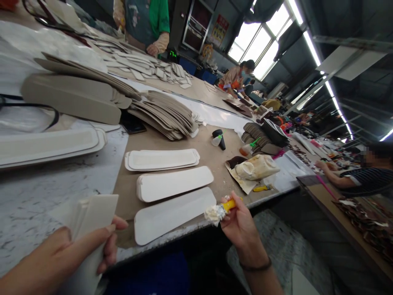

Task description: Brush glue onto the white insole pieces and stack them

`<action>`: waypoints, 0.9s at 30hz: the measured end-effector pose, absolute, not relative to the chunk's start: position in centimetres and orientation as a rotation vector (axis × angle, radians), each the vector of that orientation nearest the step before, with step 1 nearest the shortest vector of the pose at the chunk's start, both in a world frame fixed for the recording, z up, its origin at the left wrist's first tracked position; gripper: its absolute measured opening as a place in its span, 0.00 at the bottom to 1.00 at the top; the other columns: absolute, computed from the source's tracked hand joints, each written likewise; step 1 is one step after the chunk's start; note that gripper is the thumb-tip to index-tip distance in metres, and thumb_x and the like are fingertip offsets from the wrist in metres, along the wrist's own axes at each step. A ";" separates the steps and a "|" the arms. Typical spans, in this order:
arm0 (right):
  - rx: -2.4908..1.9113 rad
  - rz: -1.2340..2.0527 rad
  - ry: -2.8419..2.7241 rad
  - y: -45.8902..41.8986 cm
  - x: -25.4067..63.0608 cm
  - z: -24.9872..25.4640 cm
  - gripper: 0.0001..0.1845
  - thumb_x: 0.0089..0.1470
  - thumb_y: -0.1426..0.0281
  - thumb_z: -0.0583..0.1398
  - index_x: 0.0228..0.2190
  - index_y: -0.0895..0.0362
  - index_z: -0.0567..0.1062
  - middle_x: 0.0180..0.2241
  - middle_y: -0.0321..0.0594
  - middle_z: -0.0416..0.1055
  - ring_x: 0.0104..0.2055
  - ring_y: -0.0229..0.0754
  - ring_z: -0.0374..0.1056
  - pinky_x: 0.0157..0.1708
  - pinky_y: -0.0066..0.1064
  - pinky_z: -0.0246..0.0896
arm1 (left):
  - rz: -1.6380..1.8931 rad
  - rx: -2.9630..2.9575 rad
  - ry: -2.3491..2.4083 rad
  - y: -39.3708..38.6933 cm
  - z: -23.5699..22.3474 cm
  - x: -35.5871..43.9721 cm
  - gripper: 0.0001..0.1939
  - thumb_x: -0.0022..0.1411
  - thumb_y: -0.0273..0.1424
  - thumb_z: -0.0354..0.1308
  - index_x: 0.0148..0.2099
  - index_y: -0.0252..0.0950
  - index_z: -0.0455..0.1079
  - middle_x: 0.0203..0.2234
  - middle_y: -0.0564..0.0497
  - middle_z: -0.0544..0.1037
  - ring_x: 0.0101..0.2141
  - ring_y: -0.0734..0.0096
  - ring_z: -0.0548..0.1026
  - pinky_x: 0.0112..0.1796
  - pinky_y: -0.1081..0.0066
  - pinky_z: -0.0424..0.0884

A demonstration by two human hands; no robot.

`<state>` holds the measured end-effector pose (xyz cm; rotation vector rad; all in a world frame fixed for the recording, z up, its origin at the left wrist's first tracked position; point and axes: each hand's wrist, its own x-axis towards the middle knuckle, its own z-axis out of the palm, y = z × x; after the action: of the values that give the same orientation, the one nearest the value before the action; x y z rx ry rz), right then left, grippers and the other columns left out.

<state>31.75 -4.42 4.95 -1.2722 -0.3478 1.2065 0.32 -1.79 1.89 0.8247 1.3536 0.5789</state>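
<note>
While a bundle of pale strips is gripped by the left hand, with the thumb laid across the front and the fingers closed around it, a brush is held by its yellow handle in the right hand. The fingers of that hand are pinched shut on the handle, and the bristles are thickly coated with white paste. The brush head is held at the right end of the nearest white panel, by the front edge of the desk; whether the panel is touched cannot be told.

Behind that panel, 2 stacks of similar pieces are laid roughly parallel: a middle stack and a far stack. Farther back, a fanned pile of taupe pieces is spread. To the right, a paste-smeared container is set on its side or tilted, and another yellow-handled brush is placed just beside it. Near these, a bottle of amber liquid with a green tip is seen. Across the desk, loose pieces are scattered before a co-worker in a green sleeve.
</note>
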 end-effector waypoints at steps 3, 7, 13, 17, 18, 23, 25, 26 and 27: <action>-1.206 1.211 -0.491 -4.2 29.4 6.1 0.24 0.44 0.54 0.71 0.20 0.55 0.67 0.20 0.30 0.64 0.25 0.36 0.65 0.29 0.30 0.69 | 0.615 0.702 1.313 -2.9 4.3 1.7 0.22 0.42 0.52 0.67 0.31 0.39 0.76 0.15 0.52 0.77 0.19 0.63 0.72 0.22 0.68 0.67; -1.275 1.318 -0.858 -4.5 25.1 6.8 0.21 0.50 0.51 0.67 0.27 0.56 0.73 0.21 0.31 0.66 0.22 0.34 0.62 0.24 0.27 0.62 | 0.589 0.655 1.154 -3.7 6.7 3.9 0.22 0.43 0.49 0.70 0.22 0.33 0.76 0.18 0.45 0.80 0.21 0.68 0.74 0.25 0.72 0.69; -1.264 1.694 -1.061 -4.7 19.6 5.7 0.21 0.48 0.51 0.66 0.27 0.54 0.67 0.16 0.28 0.63 0.17 0.35 0.59 0.18 0.26 0.54 | 0.694 0.653 1.183 -4.4 6.3 5.3 0.18 0.39 0.44 0.71 0.24 0.33 0.77 0.13 0.51 0.76 0.16 0.70 0.72 0.20 0.72 0.69; -1.376 1.361 -1.143 -4.4 19.3 5.4 0.20 0.49 0.53 0.65 0.24 0.55 0.68 0.18 0.28 0.59 0.19 0.32 0.53 0.18 0.24 0.50 | 0.703 0.582 1.203 -5.2 5.2 4.9 0.21 0.37 0.45 0.72 0.28 0.33 0.77 0.20 0.46 0.82 0.22 0.61 0.78 0.25 0.68 0.75; -1.389 1.300 -1.139 -4.3 19.4 5.3 0.20 0.50 0.53 0.65 0.24 0.55 0.69 0.19 0.29 0.59 0.20 0.32 0.52 0.18 0.24 0.48 | 0.712 0.557 1.195 -5.4 4.9 4.8 0.22 0.37 0.46 0.72 0.29 0.34 0.77 0.21 0.45 0.83 0.24 0.59 0.79 0.27 0.66 0.76; -1.336 1.403 -1.064 -4.8 19.5 3.6 0.23 0.46 0.50 0.68 0.24 0.56 0.71 0.17 0.27 0.56 0.19 0.32 0.47 0.17 0.26 0.46 | 0.833 0.572 1.214 -5.3 3.3 4.8 0.27 0.33 0.49 0.73 0.33 0.35 0.77 0.22 0.47 0.82 0.25 0.60 0.78 0.28 0.66 0.75; -1.338 1.422 -1.048 -5.3 19.3 2.6 0.23 0.47 0.50 0.67 0.22 0.56 0.71 0.15 0.26 0.52 0.18 0.32 0.46 0.18 0.26 0.48 | 0.865 0.579 1.271 -5.2 2.9 5.2 0.29 0.30 0.50 0.74 0.33 0.35 0.77 0.26 0.45 0.83 0.28 0.56 0.79 0.30 0.64 0.76; -1.352 1.408 -1.038 -5.5 19.3 2.1 0.23 0.48 0.50 0.67 0.22 0.56 0.71 0.14 0.25 0.51 0.18 0.32 0.47 0.18 0.26 0.49 | 0.861 0.580 1.283 -5.2 2.8 5.5 0.30 0.31 0.50 0.73 0.34 0.35 0.78 0.29 0.44 0.84 0.30 0.54 0.80 0.32 0.63 0.76; -1.374 1.381 -1.027 -5.7 19.3 1.8 0.24 0.50 0.49 0.66 0.21 0.56 0.71 0.14 0.26 0.51 0.18 0.32 0.48 0.19 0.26 0.51 | 0.842 0.583 1.285 -5.2 2.8 5.7 0.31 0.32 0.50 0.73 0.36 0.35 0.78 0.30 0.43 0.84 0.32 0.52 0.80 0.33 0.62 0.77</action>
<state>19.27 -5.71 1.75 -1.3741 -1.0268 1.3810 5.67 -5.25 2.81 0.5830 1.2846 0.8421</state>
